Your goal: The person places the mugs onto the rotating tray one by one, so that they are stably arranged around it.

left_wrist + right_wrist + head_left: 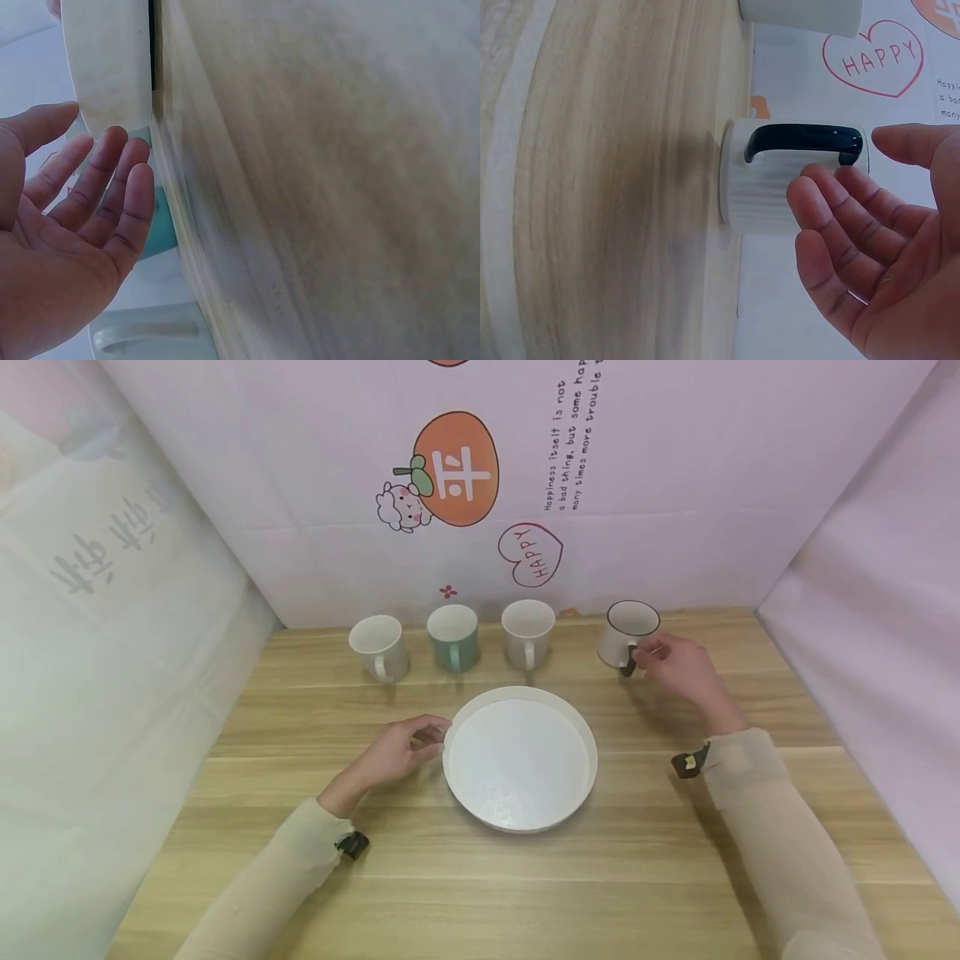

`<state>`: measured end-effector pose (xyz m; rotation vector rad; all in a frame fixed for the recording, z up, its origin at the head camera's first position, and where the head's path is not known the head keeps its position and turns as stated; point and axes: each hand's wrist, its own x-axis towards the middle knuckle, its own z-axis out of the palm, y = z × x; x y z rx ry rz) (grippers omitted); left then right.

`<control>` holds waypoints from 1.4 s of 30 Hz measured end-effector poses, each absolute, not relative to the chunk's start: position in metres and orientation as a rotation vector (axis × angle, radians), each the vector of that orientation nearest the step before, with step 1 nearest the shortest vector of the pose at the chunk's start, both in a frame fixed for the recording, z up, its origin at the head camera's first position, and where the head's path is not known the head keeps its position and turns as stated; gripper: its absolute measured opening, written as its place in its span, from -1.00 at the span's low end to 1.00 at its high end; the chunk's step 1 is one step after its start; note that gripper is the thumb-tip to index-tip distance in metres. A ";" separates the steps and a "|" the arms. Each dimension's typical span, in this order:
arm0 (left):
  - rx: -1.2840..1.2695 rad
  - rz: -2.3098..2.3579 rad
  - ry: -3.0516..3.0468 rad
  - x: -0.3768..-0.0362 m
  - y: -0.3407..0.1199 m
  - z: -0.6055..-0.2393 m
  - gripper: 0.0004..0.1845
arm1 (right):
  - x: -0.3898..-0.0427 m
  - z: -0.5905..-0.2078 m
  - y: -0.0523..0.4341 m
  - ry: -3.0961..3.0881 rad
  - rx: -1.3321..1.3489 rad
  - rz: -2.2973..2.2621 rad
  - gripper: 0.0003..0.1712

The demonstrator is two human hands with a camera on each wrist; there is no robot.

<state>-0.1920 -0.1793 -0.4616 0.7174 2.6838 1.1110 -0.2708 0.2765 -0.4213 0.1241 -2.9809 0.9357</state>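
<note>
A round white tray (521,764) lies on the wooden table. Beside its left rim is my left hand (397,750), its fingers loosely bent; the left wrist view shows the palm turned up and the fingertips close to the tray's side (109,75), with nothing gripped. My right hand (681,670) is at the black handle (806,137) of a white mug with a dark rim (617,642). In the right wrist view its thumb and fingers (836,259) stand apart around the handle, not closed on it. The mug stands upright on the table.
To the left of that mug, along the back edge, stand a white mug (528,639), a teal mug (463,647) and another white mug (390,660), handles toward me. A printed cloth (315,485) hangs behind the table.
</note>
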 end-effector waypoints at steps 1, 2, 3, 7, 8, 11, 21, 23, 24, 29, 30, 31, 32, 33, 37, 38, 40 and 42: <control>0.717 1.110 2.684 -0.192 -0.179 -0.462 -0.63 | -0.272 -0.423 0.277 -2.979 0.126 0.923 -0.57; 0.721 1.110 2.683 -0.192 -0.179 -0.462 -0.62 | -0.273 -0.424 0.277 -2.980 0.127 0.910 -0.57; 0.729 1.112 2.680 -0.192 -0.179 -0.462 -0.62 | -0.274 -0.426 0.278 -2.979 0.126 0.901 -0.56; 0.747 1.117 2.667 -0.193 -0.179 -0.464 -0.60 | -0.278 -0.430 0.278 -2.975 0.124 0.892 -0.54; 0.755 1.116 2.666 -0.193 -0.179 -0.464 -0.60 | -0.279 -0.431 0.278 -2.975 0.122 0.895 -0.54; 0.783 1.102 2.665 -0.194 -0.180 -0.465 -0.59 | -0.280 -0.432 0.277 -2.967 0.123 0.897 -0.52; 0.842 1.072 2.639 -0.193 -0.183 -0.466 -0.57 | -0.284 -0.436 0.280 -2.982 0.075 0.952 -0.54; 0.846 1.066 2.636 -0.193 -0.183 -0.465 -0.57 | -0.284 -0.436 0.282 -2.983 0.074 0.976 -0.56; 0.848 1.064 2.635 -0.193 -0.183 -0.465 -0.57 | -0.284 -0.436 0.282 -2.985 0.074 0.991 -0.57; 0.854 1.075 2.624 -0.192 -0.183 -0.465 -0.56 | -0.284 -0.436 0.286 -2.994 0.064 1.074 -0.56; 0.854 1.078 2.622 -0.192 -0.183 -0.465 -0.56 | -0.284 -0.436 0.286 -2.992 0.056 1.100 -0.55; 0.855 1.080 2.621 -0.192 -0.183 -0.465 -0.56 | -0.284 -0.436 0.286 -2.988 0.047 1.128 -0.54; 0.855 1.082 2.620 -0.192 -0.183 -0.465 -0.56 | -0.284 -0.436 0.286 -2.983 0.036 1.155 -0.54; 0.851 1.083 2.619 -0.192 -0.183 -0.465 -0.56 | -0.283 -0.436 0.286 -2.979 0.022 1.184 -0.54; 0.842 1.077 2.622 -0.193 -0.184 -0.466 -0.55 | -0.283 -0.435 0.284 -2.959 -0.009 1.297 -0.51; 0.840 1.077 2.620 -0.193 -0.184 -0.466 -0.55 | -0.283 -0.435 0.284 -2.958 -0.013 1.318 -0.50; 0.851 1.077 2.619 -0.193 -0.184 -0.466 -0.55 | -0.283 -0.435 0.284 -2.956 -0.014 1.351 -0.49; 0.856 1.082 2.614 -0.193 -0.184 -0.466 -0.55 | -0.284 -0.436 0.284 -2.955 -0.013 1.366 -0.49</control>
